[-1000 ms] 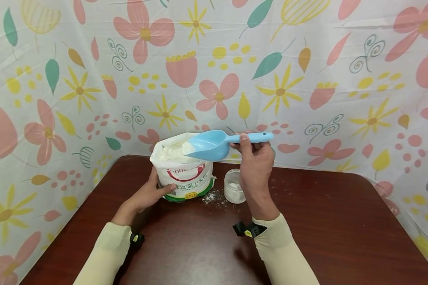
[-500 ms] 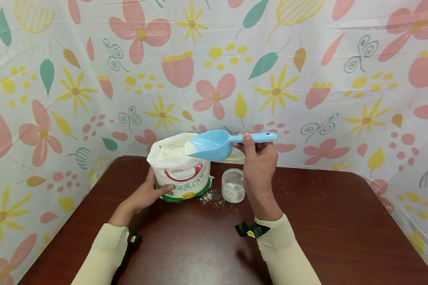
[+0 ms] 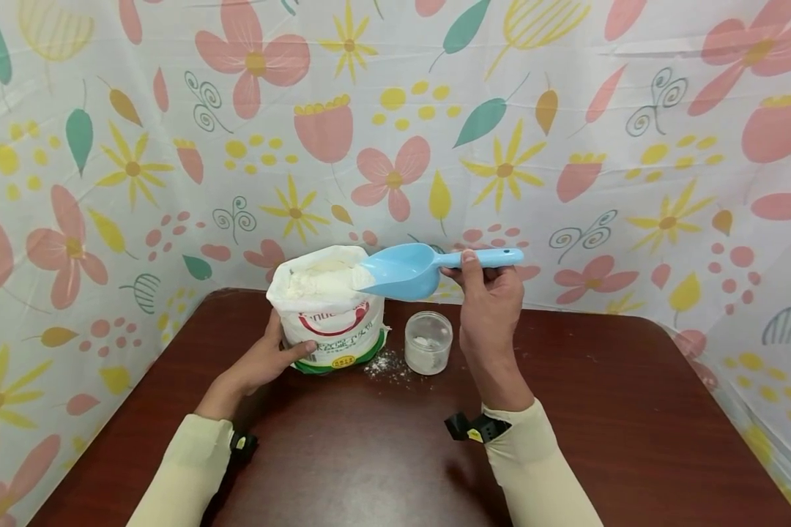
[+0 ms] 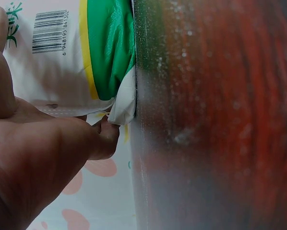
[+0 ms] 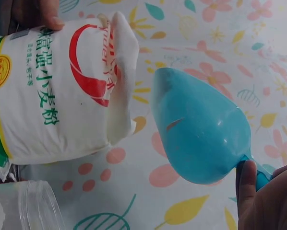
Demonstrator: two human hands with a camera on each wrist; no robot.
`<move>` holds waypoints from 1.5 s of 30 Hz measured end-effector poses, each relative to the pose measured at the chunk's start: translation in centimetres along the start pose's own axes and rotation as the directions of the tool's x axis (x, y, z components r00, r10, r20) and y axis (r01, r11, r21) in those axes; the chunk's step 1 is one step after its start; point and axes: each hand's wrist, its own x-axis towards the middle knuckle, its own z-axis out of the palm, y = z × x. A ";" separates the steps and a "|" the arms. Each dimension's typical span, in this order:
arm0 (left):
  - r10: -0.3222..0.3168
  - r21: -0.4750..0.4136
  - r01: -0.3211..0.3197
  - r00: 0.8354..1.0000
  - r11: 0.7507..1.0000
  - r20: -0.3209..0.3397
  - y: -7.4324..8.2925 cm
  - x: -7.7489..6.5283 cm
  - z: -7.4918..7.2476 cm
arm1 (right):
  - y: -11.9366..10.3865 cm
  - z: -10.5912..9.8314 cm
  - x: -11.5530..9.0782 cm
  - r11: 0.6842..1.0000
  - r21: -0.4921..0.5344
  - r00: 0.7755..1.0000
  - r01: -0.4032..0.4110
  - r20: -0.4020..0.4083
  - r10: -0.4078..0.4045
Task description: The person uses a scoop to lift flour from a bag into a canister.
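An open flour bag (image 3: 332, 326), white with a green and yellow bottom band, stands on the table, full of flour (image 3: 316, 284). My left hand (image 3: 253, 369) grips its left side, thumb across the front; in the left wrist view its fingers go behind the bag (image 4: 52, 72). My right hand (image 3: 491, 315) holds a light blue scoop (image 3: 405, 274) by the handle, thumb on top. Flour heaps at the scoop's front lip, which overlaps the bag's right rim in the head view. From the right wrist view, the scoop's underside (image 5: 201, 129) shows beyond the bag's mouth.
A clear round jar (image 3: 428, 359) with some flour in it stands right of the bag, below the scoop. Spilled flour (image 3: 389, 366) dots the dark wooden table (image 3: 343, 446) between bag and jar. A flower-patterned cloth (image 3: 395, 110) hangs behind the table.
The scoop in my right hand has moved slightly right, away from the bag, with flour at its lip. My left hand keeps its hold on the bag. The head view has shifted slightly.
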 end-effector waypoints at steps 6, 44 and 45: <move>0.020 0.004 -0.020 1.000 1.000 -0.004 -0.1 0.0 0.0 | -0.3 -0.7 0.1 1.000 -0.025 1.000 0.009 -0.015 -0.009; 0.017 0.010 -0.017 1.000 1.000 0.001 0.2 -0.2 0.0 | -2.0 -7.6 0.2 0.979 -0.203 1.000 -0.001 -0.022 -0.004; 0.018 0.011 -0.018 1.000 1.000 0.001 0.2 -0.2 0.0 | -2.0 -7.7 0.3 0.979 -0.204 1.000 0.001 -0.023 -0.006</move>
